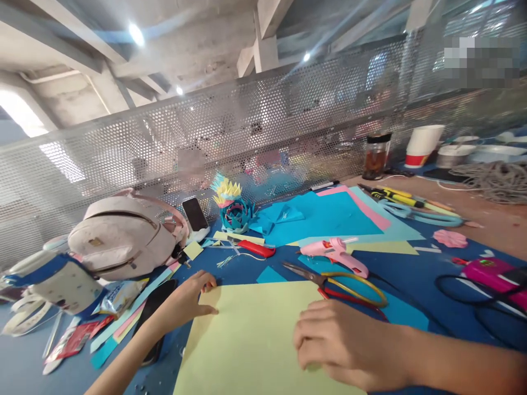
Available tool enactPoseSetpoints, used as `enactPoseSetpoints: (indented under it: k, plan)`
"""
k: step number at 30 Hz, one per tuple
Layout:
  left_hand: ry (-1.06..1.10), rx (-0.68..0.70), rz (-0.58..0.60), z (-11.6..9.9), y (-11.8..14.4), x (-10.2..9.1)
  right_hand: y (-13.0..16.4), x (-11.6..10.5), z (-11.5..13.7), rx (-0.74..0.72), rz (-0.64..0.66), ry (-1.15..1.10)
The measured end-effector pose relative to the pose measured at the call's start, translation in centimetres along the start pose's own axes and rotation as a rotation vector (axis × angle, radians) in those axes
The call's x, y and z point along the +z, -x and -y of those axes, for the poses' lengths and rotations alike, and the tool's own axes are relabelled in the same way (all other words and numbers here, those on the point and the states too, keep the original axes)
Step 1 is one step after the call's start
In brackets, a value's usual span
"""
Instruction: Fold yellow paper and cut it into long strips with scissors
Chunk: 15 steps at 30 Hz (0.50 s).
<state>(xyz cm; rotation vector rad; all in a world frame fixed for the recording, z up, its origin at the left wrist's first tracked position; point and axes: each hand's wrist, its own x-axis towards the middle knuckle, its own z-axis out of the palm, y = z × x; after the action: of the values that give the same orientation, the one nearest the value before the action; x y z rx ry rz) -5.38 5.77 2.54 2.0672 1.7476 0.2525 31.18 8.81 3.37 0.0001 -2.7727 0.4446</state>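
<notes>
Perforated metal fencing (280, 126) backs a cluttered blue table (411, 271) (yellow paper (247, 334) nearest).

No text is reading clearly: lettering on the snack packet (120, 299) in front of the backpack (119, 230), and the red packet (76, 341) farther forward, is appearing blurred.

Lighting is bright: a ceiling lamp (136, 34) flares between ten and eleven o'clock, and an opening (20, 114) between nine and ten is overexposed. A pixelated patch (481, 61) sits at two o'clock; edges appear stretched.
</notes>
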Motion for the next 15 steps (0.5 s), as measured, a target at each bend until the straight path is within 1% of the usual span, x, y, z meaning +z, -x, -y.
enactPoseSetpoints:
  k: [4, 6, 8, 10, 12, 15]
  plan:
    - [0.005, 0.034, 0.039, -0.5, 0.1, -0.1, 3.0, -4.1, 0.0, 0.296, -0.004, 0.064]
    - [0.013, 0.061, 0.037, -0.9, 0.2, -0.1, 5.0, -5.6, -0.6, 0.452, -0.02, 0.12]
    - [0.025, 0.075, 0.034, -1.1, 0.3, -0.2, 7.0, -6.6, -1.4, 0.652, -0.055, 0.186]
    - [0.043, 0.073, 0.048, -1.2, 0.2, -0.3, 8.6, -7.1, -2.3, 0.816, -0.115, 0.201]
    - [0.054, 0.07, 0.066, -1.2, 0.1, -0.3, 9.6, -7.1, -3.3, 0.925, -0.19, 0.224]
    - [0.058, 0.096, 0.078, -1.2, -0.1, -0.3, 9.8, -6.3, -4.9, 0.992, -0.208, 0.247]
